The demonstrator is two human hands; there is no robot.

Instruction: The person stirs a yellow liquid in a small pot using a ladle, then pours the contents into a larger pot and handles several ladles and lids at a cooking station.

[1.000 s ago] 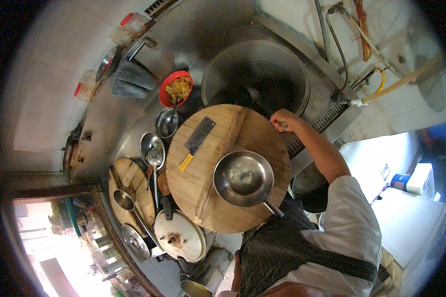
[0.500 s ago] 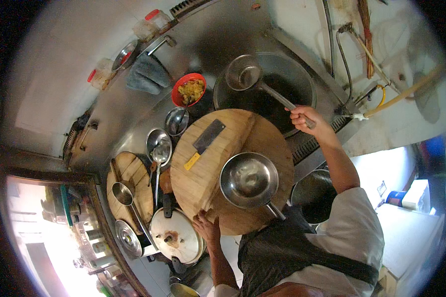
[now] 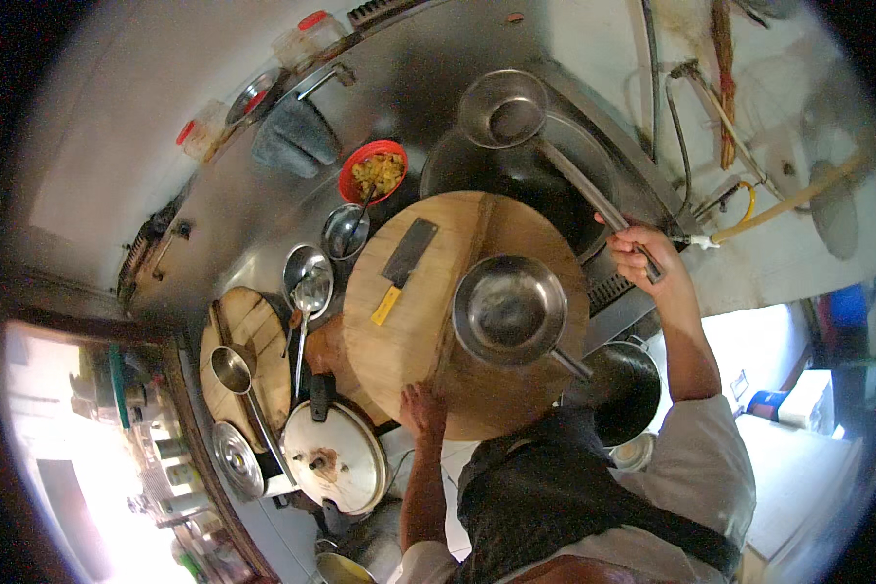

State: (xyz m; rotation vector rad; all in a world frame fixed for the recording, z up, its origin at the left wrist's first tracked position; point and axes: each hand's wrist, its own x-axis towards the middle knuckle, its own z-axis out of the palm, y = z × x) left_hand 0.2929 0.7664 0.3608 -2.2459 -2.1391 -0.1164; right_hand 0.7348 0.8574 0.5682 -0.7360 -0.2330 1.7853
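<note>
My right hand (image 3: 642, 255) is closed round the end of the long handle of a large round metal ladle (image 3: 501, 109). The ladle's bowl hangs above the far rim of a big dark wok (image 3: 448, 165). At the near edge of a round wooden chopping board (image 3: 384, 365), my left hand (image 3: 422, 411) rests with its fingers on the wood, holding nothing I can see. Lying on the board are a cleaver (image 3: 410, 255) with a yellow handle and a round metal pan (image 3: 508, 310) with its handle toward me.
Left of the board are a red bowl (image 3: 374, 173) of yellow food, metal bowls (image 3: 346, 232), a small wooden board (image 3: 238, 321) with another ladle (image 3: 231, 370) across it, and a lidded pressure cooker (image 3: 333, 462). A dark pot (image 3: 625, 394) stands by my right elbow.
My right hand has moved right and nearer, while the ladle's bowl has risen toward the far side. My left hand has shifted onto the board's edge. The view has shifted slightly.
</note>
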